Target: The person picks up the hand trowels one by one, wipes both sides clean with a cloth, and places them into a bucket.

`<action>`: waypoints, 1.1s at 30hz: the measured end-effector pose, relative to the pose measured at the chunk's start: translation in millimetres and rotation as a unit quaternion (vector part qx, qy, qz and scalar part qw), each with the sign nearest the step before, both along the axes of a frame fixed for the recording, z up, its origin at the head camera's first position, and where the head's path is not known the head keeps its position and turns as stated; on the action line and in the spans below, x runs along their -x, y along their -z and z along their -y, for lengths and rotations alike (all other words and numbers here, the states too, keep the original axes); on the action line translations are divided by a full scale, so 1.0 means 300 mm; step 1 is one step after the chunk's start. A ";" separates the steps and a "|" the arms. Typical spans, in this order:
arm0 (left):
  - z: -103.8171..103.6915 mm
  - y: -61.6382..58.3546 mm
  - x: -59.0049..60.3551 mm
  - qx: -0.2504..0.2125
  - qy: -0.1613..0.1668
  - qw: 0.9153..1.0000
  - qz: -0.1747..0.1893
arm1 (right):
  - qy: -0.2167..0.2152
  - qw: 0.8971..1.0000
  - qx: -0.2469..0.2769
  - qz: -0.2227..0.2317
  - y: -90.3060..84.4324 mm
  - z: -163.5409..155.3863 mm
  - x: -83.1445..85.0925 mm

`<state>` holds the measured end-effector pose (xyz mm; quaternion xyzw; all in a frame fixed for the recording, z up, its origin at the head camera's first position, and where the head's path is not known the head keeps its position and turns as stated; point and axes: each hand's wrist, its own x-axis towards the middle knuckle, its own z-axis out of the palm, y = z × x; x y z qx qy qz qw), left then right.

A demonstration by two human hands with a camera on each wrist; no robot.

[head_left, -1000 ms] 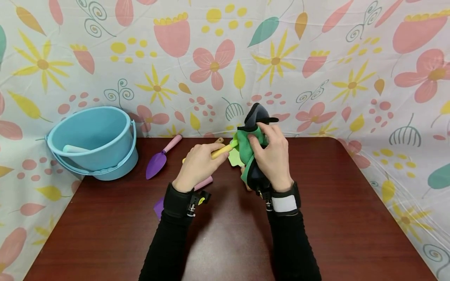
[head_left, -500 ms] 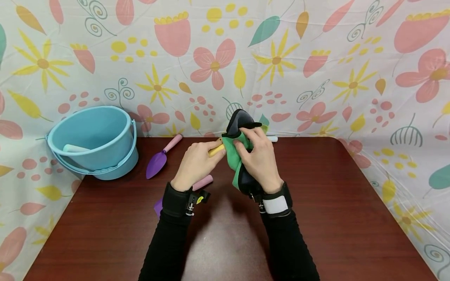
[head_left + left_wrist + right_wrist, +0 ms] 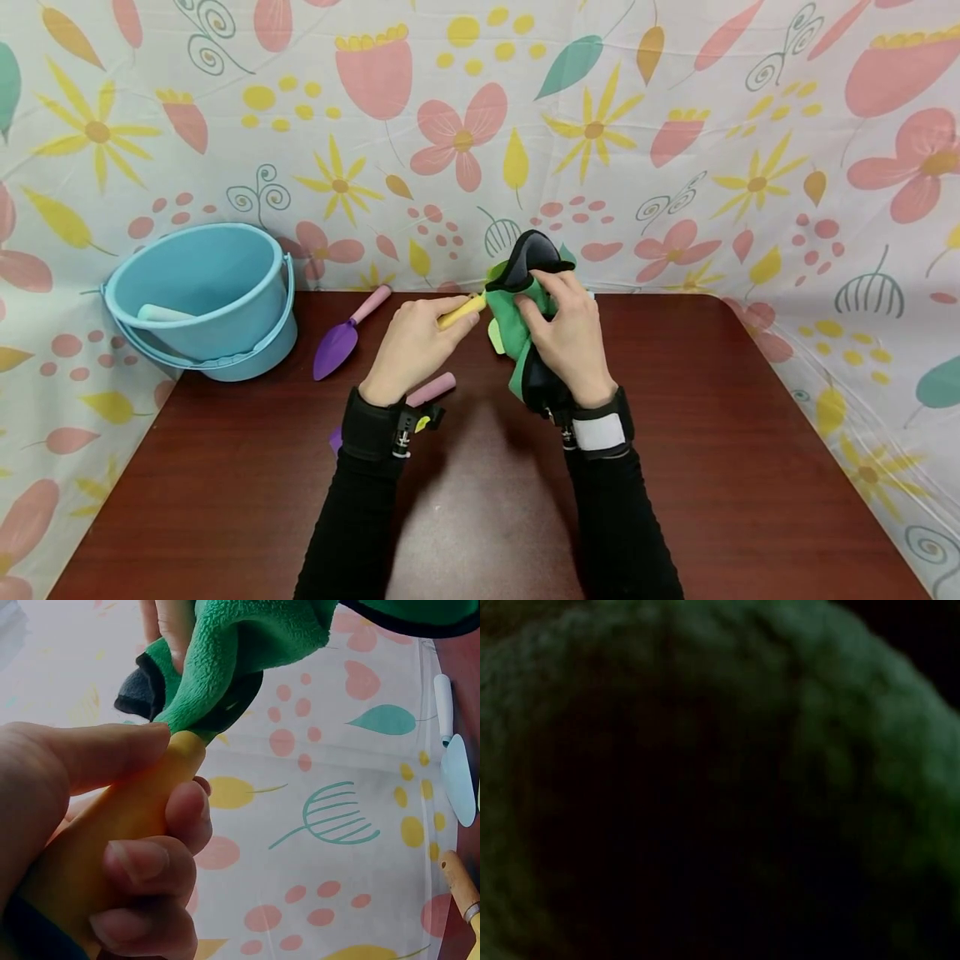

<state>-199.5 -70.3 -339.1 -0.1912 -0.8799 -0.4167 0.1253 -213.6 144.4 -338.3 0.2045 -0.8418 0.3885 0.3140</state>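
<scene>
Two hands work over the brown counter [image 3: 675, 467]. Far left sits a blue bucket [image 3: 198, 304] with a pale handle poking up inside. Next comes a purple trowel [image 3: 339, 340] lying flat, then a pink handle [image 3: 431, 389] peeking out below the left wrist. The left hand [image 3: 411, 346] has its grip tight around a yellow handle [image 3: 461, 312], fingers curled all the way round it. The handle's far end goes into a green and black cloth [image 3: 525, 321]. The right hand [image 3: 573, 337] has its grip bunched on that cloth, held up above the counter's back edge.
</scene>
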 end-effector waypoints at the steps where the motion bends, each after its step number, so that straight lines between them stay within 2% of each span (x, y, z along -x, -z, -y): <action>1: -0.001 0.000 0.000 -0.001 -0.001 1.000 -0.001 | 0.003 1.000 0.002 0.000 -0.001 -0.005 0.002; 12: 0.003 0.001 -0.005 -0.001 -0.004 1.000 -0.004 | 0.041 0.999 0.016 0.005 0.005 -0.078 0.016; 23: 0.008 -0.007 -0.003 -0.023 0.011 0.999 0.024 | 0.090 0.994 0.067 -0.020 0.003 -0.153 0.032; 33: 0.009 -0.010 -0.007 -0.041 0.023 0.999 0.027 | 0.120 0.983 0.131 0.042 0.010 -0.165 0.034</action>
